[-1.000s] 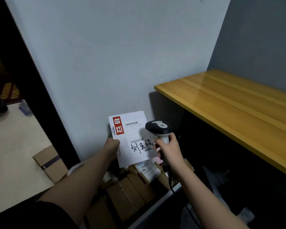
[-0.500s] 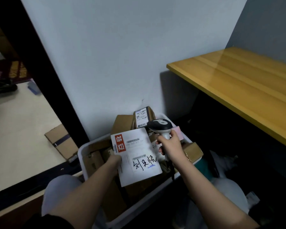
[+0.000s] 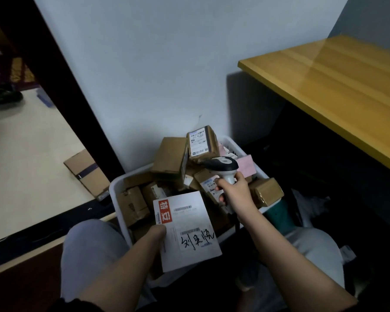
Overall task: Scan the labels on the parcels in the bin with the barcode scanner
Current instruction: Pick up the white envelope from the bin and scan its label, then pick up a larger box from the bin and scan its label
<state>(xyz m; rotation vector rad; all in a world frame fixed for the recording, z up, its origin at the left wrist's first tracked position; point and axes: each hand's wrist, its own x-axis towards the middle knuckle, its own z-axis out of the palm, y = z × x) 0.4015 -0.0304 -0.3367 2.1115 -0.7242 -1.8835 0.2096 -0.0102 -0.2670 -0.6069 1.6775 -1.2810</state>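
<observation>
Far left: pale floor (image 3: pixel 20 154) beyond a dark door frame (image 3: pixel 61 91), with a flattened cardboard box (image 3: pixel 88 174) lying on it beside the frame. Centre, against the wall: white bin (image 3: pixel 116 188) heaped with brown cardboard parcels (image 3: pixel 169 158), several tilted or on edge, between the person's two knees. Left hand (image 3: pixel 158 230) at the near left of the bin, grip closed on the left edge of a flat white envelope (image 3: pixel 187 230), thumb side hidden under the paper. Envelope held face up over the near edge of the bin; red block with white characters at upper left, two barcodes and dark handwriting on the lower label. At the rear of the heap, small brown box (image 3: pixel 202 143) standing upright, white printed label facing the camera. Just below it, barcode scanner (image 3: pixel 223 166), black-and-white head pointing left over the parcels, apart from the envelope. Right hand (image 3: pixel 234 192) with grip closed around the scanner's handle, forefinger at the front of it. Pink slip (image 3: pixel 247 165) at the bin's right rim, behind the scanner. Shiny taped brown box (image 3: pixel 266 192) resting on the right rim. Far right: yellow wooden worktop (image 3: pixel 336 86), dark space beneath.
</observation>
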